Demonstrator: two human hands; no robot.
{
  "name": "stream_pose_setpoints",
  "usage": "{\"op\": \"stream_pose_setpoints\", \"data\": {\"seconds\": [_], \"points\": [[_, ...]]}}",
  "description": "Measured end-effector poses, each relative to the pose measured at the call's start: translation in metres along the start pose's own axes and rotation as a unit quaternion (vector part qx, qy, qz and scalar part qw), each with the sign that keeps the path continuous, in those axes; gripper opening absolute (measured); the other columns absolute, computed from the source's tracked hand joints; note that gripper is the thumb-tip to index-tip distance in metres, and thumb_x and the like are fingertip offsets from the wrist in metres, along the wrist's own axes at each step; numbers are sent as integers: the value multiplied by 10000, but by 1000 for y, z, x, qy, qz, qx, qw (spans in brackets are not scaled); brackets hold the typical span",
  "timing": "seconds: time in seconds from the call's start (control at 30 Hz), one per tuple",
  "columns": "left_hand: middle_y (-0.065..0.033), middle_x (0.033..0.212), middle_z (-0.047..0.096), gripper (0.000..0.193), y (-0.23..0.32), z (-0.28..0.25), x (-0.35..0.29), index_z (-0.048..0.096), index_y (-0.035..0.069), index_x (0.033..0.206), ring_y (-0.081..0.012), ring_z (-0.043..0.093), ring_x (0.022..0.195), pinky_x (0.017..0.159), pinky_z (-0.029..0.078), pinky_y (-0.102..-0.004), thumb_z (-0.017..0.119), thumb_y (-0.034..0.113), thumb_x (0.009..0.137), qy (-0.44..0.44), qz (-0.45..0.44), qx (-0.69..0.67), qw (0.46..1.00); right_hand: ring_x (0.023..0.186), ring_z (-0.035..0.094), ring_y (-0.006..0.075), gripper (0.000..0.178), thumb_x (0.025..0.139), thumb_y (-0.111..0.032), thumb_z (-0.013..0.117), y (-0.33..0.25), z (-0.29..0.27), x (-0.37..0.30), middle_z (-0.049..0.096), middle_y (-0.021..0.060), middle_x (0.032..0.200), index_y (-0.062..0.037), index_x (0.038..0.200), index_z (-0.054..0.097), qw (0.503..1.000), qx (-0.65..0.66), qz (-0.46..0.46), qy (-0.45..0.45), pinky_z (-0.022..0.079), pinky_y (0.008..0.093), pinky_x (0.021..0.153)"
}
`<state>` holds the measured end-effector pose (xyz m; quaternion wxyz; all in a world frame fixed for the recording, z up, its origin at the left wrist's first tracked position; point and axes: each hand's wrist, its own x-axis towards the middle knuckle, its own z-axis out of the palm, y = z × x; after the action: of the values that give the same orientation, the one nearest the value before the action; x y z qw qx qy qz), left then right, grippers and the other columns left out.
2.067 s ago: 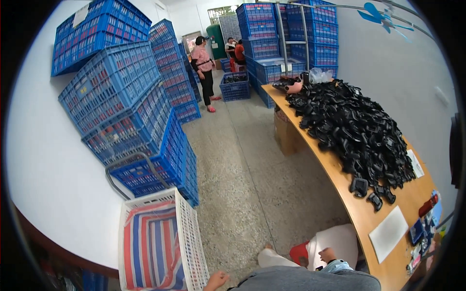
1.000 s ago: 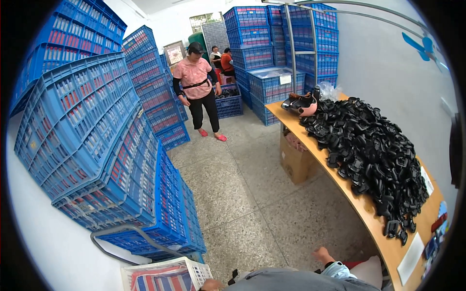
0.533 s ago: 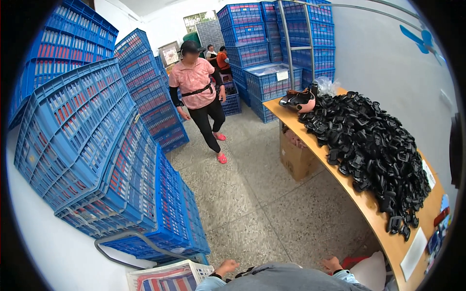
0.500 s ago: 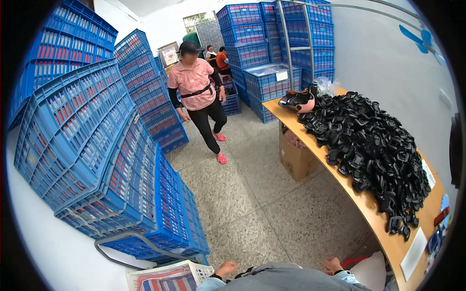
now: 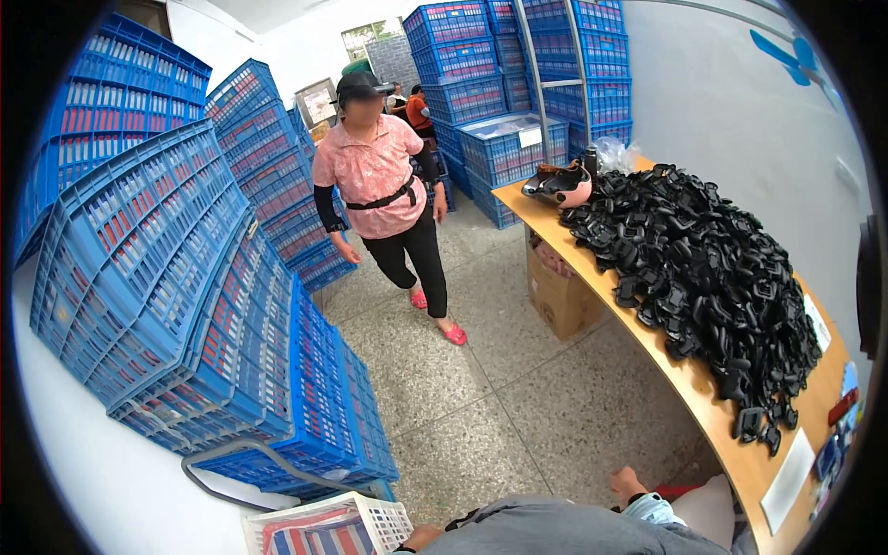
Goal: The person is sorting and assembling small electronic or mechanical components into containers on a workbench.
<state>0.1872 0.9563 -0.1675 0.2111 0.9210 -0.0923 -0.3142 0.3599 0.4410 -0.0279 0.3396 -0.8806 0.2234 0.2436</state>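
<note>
At the lower edge, my left hand shows only in part, beside a white plastic basket with striped red, white and blue cloth in it. Its fingers are mostly hidden, and I cannot make out whether it touches the basket. My right hand hangs in front of me, left of the wooden table. Its fingers look curled in, and nothing shows in them. On the table lies a large heap of black plastic parts.
A person in a pink shirt faces me in the aisle. Stacked blue crates line the left; more blue crates stand at the back. A pink helmet lies on the table's far end, above a cardboard box.
The person in pink has stepped nearer. My left hand has dropped back toward the lower edge beside the basket. My right hand has risen slightly, and its fingers look more curled.
</note>
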Motion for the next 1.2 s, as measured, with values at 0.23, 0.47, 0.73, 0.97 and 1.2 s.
{"op": "stream_pose_setpoints", "data": {"seconds": [0.23,0.47,0.73,0.97,1.2], "points": [[-154,765,529,247,84,-83,-4,529,82,834,-304,510,705,604,396,-387,387,256,731,-45,24,63,997,626,564,215,227,642,-206,566,8,4,16,557,154,664,12,706,567,999,17,18,-31,437,306,555],[-153,616,532,406,100,-91,11,544,30,612,-276,522,665,561,375,-390,396,394,716,12,-158,-160,974,606,565,212,324,654,-299,554,25,-2,5,566,144,673,16,731,565,997,11,16,-74,438,295,564],[-125,611,545,422,61,-82,34,557,31,630,-268,529,651,590,387,-364,434,432,677,4,-137,-125,983,573,556,209,257,629,-218,548,66,4,21,536,133,566,39,621,530,992,-104,-6,-76,432,284,513],[-120,711,563,417,-12,-71,44,562,20,737,-256,534,646,599,404,-343,465,421,678,-34,-41,-95,994,603,567,233,269,628,-197,549,5,10,-41,545,188,623,68,673,534,984,166,66,28,438,301,526],[-99,607,563,346,-27,-159,28,582,42,685,-214,545,577,557,416,-318,500,378,692,61,-174,-211,960,552,565,198,227,646,-175,529,-21,76,-85,556,118,620,33,737,544,993,73,92,4,454,284,493]]}}
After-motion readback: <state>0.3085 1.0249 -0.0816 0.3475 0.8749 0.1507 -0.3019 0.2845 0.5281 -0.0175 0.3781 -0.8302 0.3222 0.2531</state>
